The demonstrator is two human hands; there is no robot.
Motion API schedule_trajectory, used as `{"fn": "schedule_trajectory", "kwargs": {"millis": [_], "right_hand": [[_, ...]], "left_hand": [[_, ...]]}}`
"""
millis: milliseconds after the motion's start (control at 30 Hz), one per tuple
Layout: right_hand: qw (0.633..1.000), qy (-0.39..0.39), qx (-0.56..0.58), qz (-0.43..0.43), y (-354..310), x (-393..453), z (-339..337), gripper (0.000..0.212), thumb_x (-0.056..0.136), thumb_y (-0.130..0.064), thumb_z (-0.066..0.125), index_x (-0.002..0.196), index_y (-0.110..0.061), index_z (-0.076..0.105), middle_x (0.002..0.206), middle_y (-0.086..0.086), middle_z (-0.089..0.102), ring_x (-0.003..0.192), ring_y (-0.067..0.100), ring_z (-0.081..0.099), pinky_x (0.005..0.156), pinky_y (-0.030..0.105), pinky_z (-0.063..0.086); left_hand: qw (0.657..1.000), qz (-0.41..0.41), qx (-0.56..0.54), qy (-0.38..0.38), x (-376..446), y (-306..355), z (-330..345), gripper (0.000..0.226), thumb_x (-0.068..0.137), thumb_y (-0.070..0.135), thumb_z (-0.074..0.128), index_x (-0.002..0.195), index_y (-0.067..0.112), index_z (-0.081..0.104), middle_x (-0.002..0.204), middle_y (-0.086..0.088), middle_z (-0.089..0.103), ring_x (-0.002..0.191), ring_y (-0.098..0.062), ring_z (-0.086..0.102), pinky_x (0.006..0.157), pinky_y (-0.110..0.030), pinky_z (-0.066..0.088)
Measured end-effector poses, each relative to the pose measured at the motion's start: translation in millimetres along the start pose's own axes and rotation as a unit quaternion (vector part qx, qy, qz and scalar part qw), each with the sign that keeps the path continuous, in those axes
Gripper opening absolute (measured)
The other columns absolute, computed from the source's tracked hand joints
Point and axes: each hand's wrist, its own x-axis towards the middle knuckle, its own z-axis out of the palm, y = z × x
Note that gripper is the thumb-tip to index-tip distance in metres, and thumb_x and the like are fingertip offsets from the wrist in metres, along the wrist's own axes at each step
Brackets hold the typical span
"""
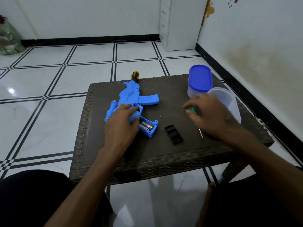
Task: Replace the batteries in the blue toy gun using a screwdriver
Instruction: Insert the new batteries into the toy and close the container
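The blue toy gun (131,99) lies on the dark brown table (164,154), muzzle pointing away. Its grip is open, and batteries (147,125) show inside the compartment. My left hand (122,126) lies palm down on the gun's body, holding it against the table. The black battery cover (173,134) rests on the table to the right of the grip. A tiny screw (160,116) lies beyond it. My right hand (208,115) is curled over the screwdriver; its green handle (191,109) shows at my fingertips and its metal shaft (201,133) sticks out under my palm.
A clear tub with a blue lid (200,79) stands at the table's far right. An open clear container (229,102) stands just behind my right hand. My knees are at the table's near edge. A white drawer cabinet (178,23) stands against the far wall.
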Motion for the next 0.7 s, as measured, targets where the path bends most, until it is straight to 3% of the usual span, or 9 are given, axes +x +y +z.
{"fn": "schedule_trajectory", "kwargs": {"millis": [67,167,300,400,500,567,700], "right_hand": [[0.997,0.043,-0.009,0.063,24,-4,-12,0.02,0.088,-0.023,0.062,0.106,-0.021,0.072,0.106,0.005,0.069,0.101,0.028,0.061,0.092,0.04,0.049],[0.985,0.071,-0.001,0.158,56,-10,-30,0.029,0.091,-0.015,0.062,0.12,-0.013,0.068,0.118,0.012,0.064,0.107,0.029,0.059,0.089,0.032,0.044],[0.955,0.079,0.06,0.281,94,-22,-33,0.028,0.095,-0.014,0.053,0.12,-0.015,0.065,0.119,0.01,0.065,0.108,0.029,0.06,0.09,0.037,0.047],[0.925,0.062,0.11,0.358,115,-35,-25,0.024,0.093,-0.016,0.054,0.113,-0.019,0.068,0.115,0.007,0.069,0.106,0.029,0.063,0.093,0.04,0.051],[0.915,-0.003,0.142,0.378,120,-42,-15,0.024,0.086,-0.018,0.064,0.109,-0.019,0.071,0.109,0.006,0.071,0.103,0.027,0.066,0.093,0.045,0.053],[0.911,-0.035,0.153,0.381,117,-42,-12,0.021,0.082,-0.02,0.07,0.103,-0.017,0.072,0.102,0.005,0.071,0.096,0.025,0.067,0.089,0.041,0.054],[0.91,-0.035,0.162,0.38,118,-43,-9,0.012,0.083,-0.021,0.069,0.095,-0.022,0.072,0.095,0.001,0.07,0.089,0.021,0.066,0.083,0.039,0.055]], "left_hand": [[0.999,0.024,-0.021,0.002,-2,21,5,0.034,0.091,0.026,0.062,0.125,0.024,0.066,0.132,0.006,0.06,0.121,-0.012,0.054,0.097,-0.027,0.041],[0.996,0.064,-0.052,-0.018,-1,56,18,0.029,0.091,0.028,0.062,0.118,0.023,0.07,0.118,0.005,0.068,0.103,-0.015,0.064,0.091,-0.034,0.05],[0.989,0.035,-0.126,-0.069,1,108,39,0.024,0.09,0.041,0.058,0.101,0.028,0.075,0.095,0.011,0.074,0.091,-0.01,0.068,0.083,-0.035,0.055],[0.984,0.002,-0.148,-0.104,9,148,55,0.038,0.091,0.05,0.053,0.082,0.02,0.074,0.073,0.008,0.071,0.073,-0.009,0.065,0.07,-0.031,0.051],[0.975,-0.031,-0.169,-0.143,20,171,70,0.049,0.09,0.054,0.054,0.072,0.012,0.071,0.064,0.001,0.068,0.062,-0.012,0.064,0.06,-0.03,0.05],[0.971,-0.044,-0.154,-0.18,28,176,79,0.05,0.087,0.051,0.059,0.075,0.004,0.072,0.069,-0.007,0.071,0.065,-0.02,0.068,0.063,-0.036,0.056],[0.96,-0.067,-0.168,-0.215,36,178,82,0.031,0.082,0.034,0.067,0.079,0.003,0.073,0.071,-0.01,0.073,0.069,-0.022,0.072,0.071,-0.042,0.06]]}}
